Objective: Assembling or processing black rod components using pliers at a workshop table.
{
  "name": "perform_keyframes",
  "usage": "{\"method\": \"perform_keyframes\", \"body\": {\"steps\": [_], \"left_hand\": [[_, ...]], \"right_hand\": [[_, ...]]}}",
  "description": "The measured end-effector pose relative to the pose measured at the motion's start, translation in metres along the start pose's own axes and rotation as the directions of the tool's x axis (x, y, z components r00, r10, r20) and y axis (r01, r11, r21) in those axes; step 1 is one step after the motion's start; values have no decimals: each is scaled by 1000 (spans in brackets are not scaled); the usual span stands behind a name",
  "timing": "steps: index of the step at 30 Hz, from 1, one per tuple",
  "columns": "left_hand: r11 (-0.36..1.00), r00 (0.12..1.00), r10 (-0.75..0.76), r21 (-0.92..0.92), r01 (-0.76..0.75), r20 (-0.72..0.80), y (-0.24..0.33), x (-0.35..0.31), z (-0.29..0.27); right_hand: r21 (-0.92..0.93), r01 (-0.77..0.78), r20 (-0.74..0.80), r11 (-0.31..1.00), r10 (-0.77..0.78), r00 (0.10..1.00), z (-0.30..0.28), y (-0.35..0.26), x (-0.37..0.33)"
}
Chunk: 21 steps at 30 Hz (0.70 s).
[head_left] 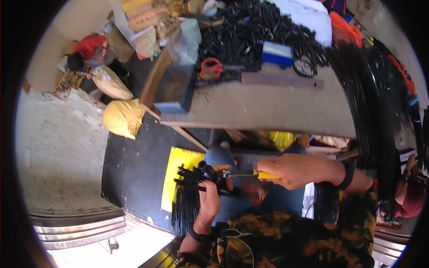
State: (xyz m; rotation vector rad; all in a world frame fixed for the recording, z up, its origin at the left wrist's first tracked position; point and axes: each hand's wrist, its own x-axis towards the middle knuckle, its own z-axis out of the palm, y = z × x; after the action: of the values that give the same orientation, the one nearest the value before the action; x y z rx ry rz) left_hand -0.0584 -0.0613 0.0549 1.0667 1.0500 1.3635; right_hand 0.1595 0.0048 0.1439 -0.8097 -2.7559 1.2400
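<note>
1 bundle of thin black strips [191, 183] is held in the left hand [209, 202]; a yellow-handled metal tool [251, 174] is gripped by the right hand [295, 171], its tip at the bundle, contact partly hidden. Work seems underway; what remains cannot be told. Small black pieces [237, 29] and red-handled scissors [211, 69] are spread across the grey table [268, 107] beyond.

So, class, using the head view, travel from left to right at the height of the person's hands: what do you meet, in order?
Yellow sheet → left hand → yellow-handled tool → right hand → dark wristband → long black strands.
</note>
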Motion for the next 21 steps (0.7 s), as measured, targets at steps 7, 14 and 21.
{"method": "perform_keyframes", "body": {"steps": [7,14,21], "left_hand": [[980,981,61,-177,-95,-185,-3,19,-18],[843,957,238,-454,-289,-167,29,20,-51],[723,920,308,-569,-393,-244,35,12,-66]], "right_hand": [[-653,-514,-589,555,54,807,-40,104,-4],[-625,-583,-705,518,-54,707,-23,158,-11],[-661,-609,-693,438,-44,720,-23,160,-6]]}}
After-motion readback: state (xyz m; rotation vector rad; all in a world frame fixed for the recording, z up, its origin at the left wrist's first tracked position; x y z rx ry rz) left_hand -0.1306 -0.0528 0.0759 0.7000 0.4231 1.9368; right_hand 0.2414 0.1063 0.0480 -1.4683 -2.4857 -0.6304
